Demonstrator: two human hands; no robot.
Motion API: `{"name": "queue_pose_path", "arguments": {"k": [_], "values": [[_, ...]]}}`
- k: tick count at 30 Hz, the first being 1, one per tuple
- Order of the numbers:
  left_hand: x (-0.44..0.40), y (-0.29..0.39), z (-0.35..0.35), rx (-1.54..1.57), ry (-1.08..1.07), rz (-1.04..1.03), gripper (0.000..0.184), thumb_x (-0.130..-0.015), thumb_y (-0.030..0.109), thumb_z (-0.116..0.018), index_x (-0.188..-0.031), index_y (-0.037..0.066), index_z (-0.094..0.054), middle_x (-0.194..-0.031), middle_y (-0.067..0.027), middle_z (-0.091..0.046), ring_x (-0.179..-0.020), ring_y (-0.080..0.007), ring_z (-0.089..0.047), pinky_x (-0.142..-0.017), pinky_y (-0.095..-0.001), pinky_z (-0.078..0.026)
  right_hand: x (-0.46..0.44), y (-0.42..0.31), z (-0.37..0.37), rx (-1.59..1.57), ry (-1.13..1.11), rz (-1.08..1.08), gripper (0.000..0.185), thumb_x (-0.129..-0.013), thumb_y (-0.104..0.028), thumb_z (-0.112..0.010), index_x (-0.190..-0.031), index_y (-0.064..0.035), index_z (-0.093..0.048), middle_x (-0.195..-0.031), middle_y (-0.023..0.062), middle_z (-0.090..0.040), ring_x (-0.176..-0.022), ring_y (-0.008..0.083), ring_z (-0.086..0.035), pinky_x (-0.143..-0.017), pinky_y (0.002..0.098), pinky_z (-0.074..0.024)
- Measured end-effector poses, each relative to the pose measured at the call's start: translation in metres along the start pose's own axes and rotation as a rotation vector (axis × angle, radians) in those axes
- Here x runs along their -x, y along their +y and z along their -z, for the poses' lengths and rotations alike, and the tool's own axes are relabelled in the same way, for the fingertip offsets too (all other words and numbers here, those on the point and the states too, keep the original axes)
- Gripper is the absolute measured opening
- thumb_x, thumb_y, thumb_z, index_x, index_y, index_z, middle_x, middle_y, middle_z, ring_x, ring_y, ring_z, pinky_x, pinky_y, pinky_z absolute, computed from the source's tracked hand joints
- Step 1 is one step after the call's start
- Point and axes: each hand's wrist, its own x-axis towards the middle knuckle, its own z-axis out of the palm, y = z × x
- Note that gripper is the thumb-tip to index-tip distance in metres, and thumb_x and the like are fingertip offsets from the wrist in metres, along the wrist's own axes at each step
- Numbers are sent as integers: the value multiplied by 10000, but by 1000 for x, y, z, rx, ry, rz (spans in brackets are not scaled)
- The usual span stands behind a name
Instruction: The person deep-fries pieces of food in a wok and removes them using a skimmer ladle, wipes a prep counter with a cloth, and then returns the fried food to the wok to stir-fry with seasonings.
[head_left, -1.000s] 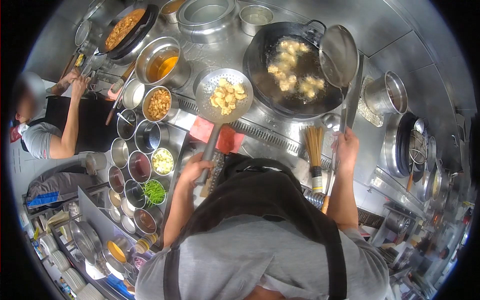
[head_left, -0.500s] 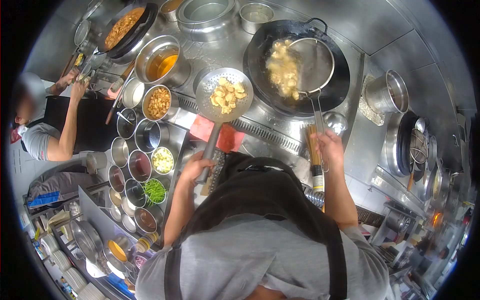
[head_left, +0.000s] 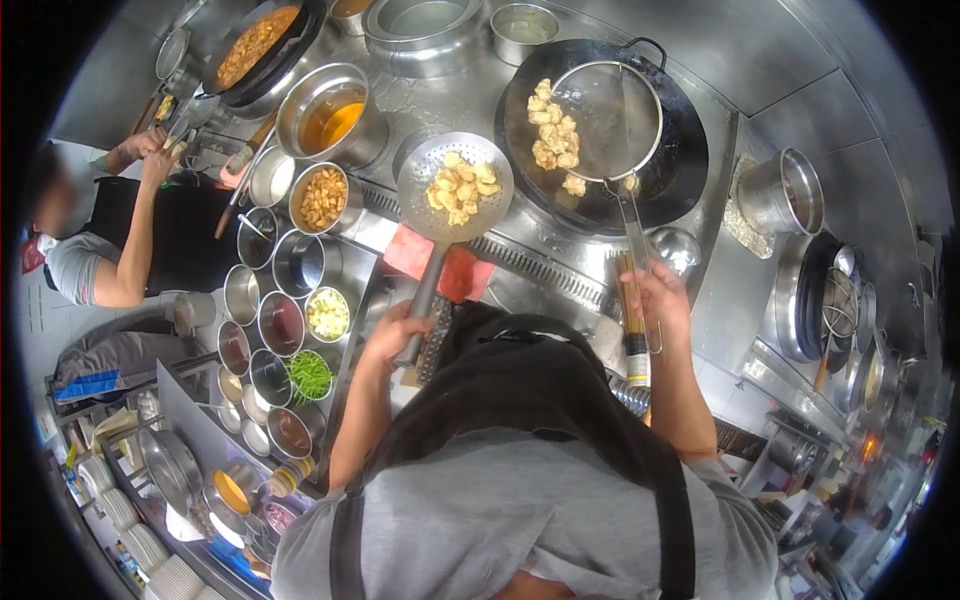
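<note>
Skimming, seemingly, over one wok (head_left: 688,148); the next move calls for a level lift. Mesh strainer (head_left: 607,112), one, over the wok, grasped by the right hand (head_left: 660,299). Perforated ladle (head_left: 414,187), one, beside the wok, clenched in the left hand (head_left: 395,337). Fried chunks (head_left: 555,135), too clustered to count, along the strainer's left edge; pale chunks (head_left: 458,186), likewise, in the ladle.

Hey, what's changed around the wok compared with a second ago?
The right hand has shifted left, bringing the strainer from the right rim of the wok to over its middle. The frying pieces, spread out before, are now bunched on the wok's left. I see nothing let go. The left hand still holds the perforated ladle with its pale pieces.
</note>
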Motion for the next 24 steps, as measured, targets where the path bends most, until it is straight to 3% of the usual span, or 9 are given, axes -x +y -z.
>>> {"name": "queue_pose_path", "arguments": {"k": [2, 8, 15, 24], "values": [[7, 13, -8, 82, 23, 15, 188, -697, 113, -610, -841, 18, -535, -648, -52, -549, -476, -129, -510, -444, -245, -406, 5, -3, 0, 10, 7, 5, 238, -826, -71, -547, -1047, 16, -558, -812, 100, -650, -444, 99, -490, -383, 210, -362], [3, 10, -2, 74, -17, 28, 214, -734, 116, -618, -906, 2, -561, -675, -52, -558, -528, -144, -533, -473, -273, -417, 16, -6, 3, 43, 34, -16, 246, -828, -67, -536, -1053, 29, -550, -815, 117, -646, -435, 106, -483, -366, 213, -362], [-2, 4, 0, 60, -12, 32, 218, -733, 112, -619, -909, -1, -558, -667, -57, -561, -516, -147, -530, -467, -271, -412, 23, -5, 9, 42, 34, -8, 177, -840, -62, -547, -988, 30, -578, -787, 103, -649, -444, 116, -510, -358, 222, -379], [5, 16, -7, 97, 7, 25, 191, -705, 101, -599, -860, 14, -529, -646, -50, -544, -468, -125, -499, -434, -244, -398, 31, -5, 24, 184, 57, 14, 225, -834, -38, -528, -1036, 47, -579, -779, 109, -647, -437, 121, -513, -362, 226, -388]]}}
